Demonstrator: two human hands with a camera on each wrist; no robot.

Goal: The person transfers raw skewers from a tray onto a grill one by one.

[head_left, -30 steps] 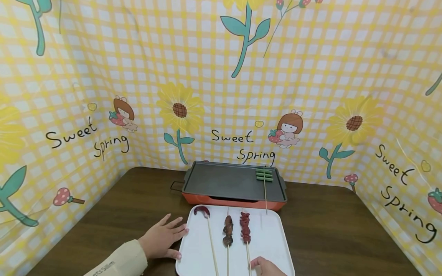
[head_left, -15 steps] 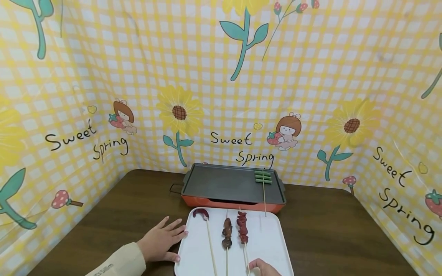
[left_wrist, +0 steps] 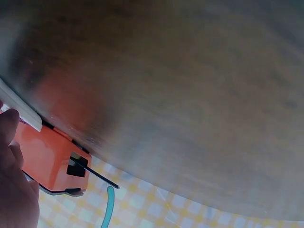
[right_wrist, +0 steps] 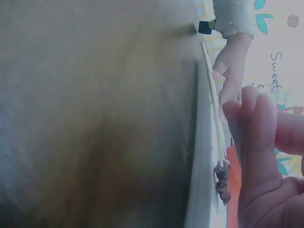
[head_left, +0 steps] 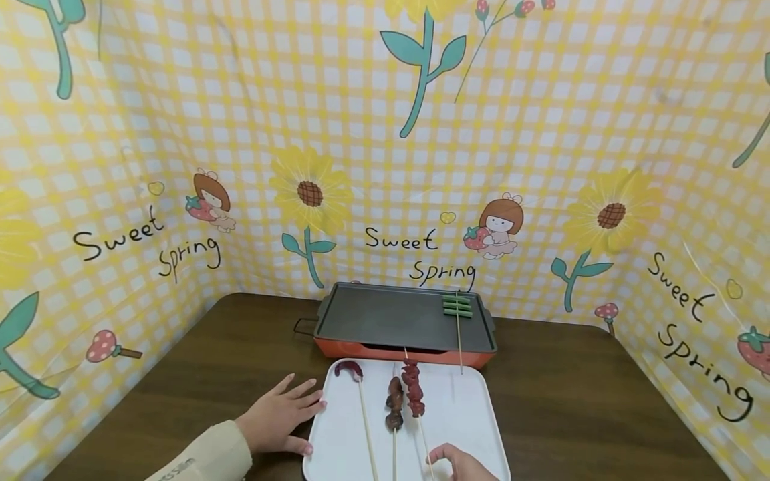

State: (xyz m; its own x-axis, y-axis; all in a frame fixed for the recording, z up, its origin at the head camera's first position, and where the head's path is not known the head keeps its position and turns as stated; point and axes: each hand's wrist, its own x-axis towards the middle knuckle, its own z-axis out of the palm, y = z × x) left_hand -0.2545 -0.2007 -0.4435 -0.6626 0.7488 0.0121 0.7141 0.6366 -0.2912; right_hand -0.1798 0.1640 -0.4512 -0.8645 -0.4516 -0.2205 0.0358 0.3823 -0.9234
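Observation:
In the head view my right hand pinches the wooden stick of a red meat skewer, whose tip overlaps the griddle's front. Curled fingers show close up in the right wrist view. My left hand has its fingers spread, fingertips at the left rim of the white tray. Beside the red skewer lies a brown meat skewer. Farther left on the tray is a stick with a curved dark red piece. A skewer of green vegetable pieces lies on the griddle plate, its stick overhanging the tray.
The orange griddle body stands directly behind the tray, with a thin black wire handle projecting at its left. All stand on a dark wooden table. A checked cloth with printed flowers surrounds the back and sides.
The red meat skewer has moved left and toward the griddle, its top end now nearer the brown skewer. My right hand still holds its stick. The left hand stays at the tray's rim.

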